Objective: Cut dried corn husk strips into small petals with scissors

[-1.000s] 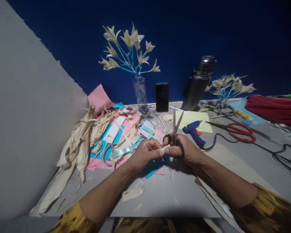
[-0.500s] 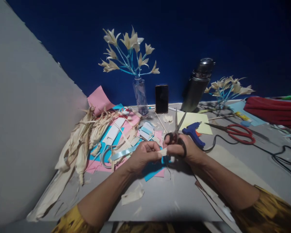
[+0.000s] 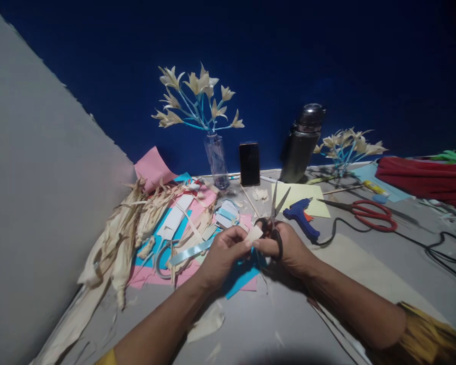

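My left hand (image 3: 228, 251) pinches a small pale piece of corn husk (image 3: 255, 233) between thumb and fingers. Close beside it, my right hand (image 3: 289, 248) has its fingers through the black handles of a pair of scissors (image 3: 276, 205). The scissor blades point up and away from me, spread apart, with nothing between them. My right thumb tip reaches the lower edge of the husk piece. Under both hands lies a blue sheet of paper (image 3: 240, 280), and a larger husk scrap (image 3: 207, 323) rests on the table nearer to me.
Dried corn husks (image 3: 123, 243) heap at the left over pink and blue paper. Husk flowers stand in a glass bottle (image 3: 216, 161) beside a phone (image 3: 250, 165) and a steel flask (image 3: 303, 144). A blue glue gun (image 3: 301, 218) and red-handled scissors (image 3: 372, 214) lie right; a black cord (image 3: 414, 242) trails there.
The husk piece has turned from lying nearly level to tilting upward, and my right thumb has slid to its lower edge. My view has tipped slightly upward.
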`<state>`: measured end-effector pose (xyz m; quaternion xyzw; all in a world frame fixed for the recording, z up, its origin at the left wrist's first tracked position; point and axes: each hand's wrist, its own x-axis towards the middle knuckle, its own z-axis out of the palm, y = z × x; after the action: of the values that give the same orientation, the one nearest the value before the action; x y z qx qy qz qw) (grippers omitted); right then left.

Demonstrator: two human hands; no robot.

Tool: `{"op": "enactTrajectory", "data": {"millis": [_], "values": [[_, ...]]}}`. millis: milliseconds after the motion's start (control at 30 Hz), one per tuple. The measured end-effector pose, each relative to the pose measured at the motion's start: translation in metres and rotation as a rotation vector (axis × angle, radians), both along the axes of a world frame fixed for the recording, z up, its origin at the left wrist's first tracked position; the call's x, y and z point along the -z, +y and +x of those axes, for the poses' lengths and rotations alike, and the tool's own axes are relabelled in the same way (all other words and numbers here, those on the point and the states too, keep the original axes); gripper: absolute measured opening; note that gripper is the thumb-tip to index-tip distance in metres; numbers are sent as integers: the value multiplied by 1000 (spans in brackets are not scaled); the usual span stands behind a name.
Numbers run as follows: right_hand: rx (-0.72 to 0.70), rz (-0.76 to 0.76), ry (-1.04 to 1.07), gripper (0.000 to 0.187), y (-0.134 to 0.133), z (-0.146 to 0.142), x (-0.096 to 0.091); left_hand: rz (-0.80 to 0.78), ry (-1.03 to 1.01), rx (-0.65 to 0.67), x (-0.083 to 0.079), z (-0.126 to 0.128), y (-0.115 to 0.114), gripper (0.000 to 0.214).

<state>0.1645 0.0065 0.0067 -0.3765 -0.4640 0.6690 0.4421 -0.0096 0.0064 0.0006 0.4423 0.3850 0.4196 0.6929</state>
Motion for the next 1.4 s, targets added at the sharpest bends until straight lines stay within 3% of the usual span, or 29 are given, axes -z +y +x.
{"op": "enactTrajectory", "data": {"millis": [167, 300, 467, 633, 767, 900, 1033, 1233, 1400], "values": [[4, -21, 51, 27, -3, -2, 0, -14, -36, -16, 0, 4, -4, 25], [-7, -62, 183, 30, -4, -6, -1, -100, -192, -13, 0, 8, -7, 25], [-3, -142, 378, 31, 2, -2, 2, -140, -243, -1, -3, 5, -6, 25], [57, -50, 181, 25, 3, 2, 1, -116, -177, -41, -4, 3, -5, 26], [32, -55, 58, 34, -3, -1, 0, -57, -126, -3, -3, 6, -8, 27], [103, -80, 141, 30, 6, 7, -1, -96, -200, -20, -5, 4, -6, 29], [217, -1, 212, 27, 14, 13, -3, -64, -202, -36, -5, 0, -3, 31], [-5, -26, -34, 34, 1, 6, -1, -48, -38, 91, -3, -4, -3, 30], [86, -3, 97, 25, 14, 20, -5, -106, -125, 143, -12, -14, 2, 28]]}}
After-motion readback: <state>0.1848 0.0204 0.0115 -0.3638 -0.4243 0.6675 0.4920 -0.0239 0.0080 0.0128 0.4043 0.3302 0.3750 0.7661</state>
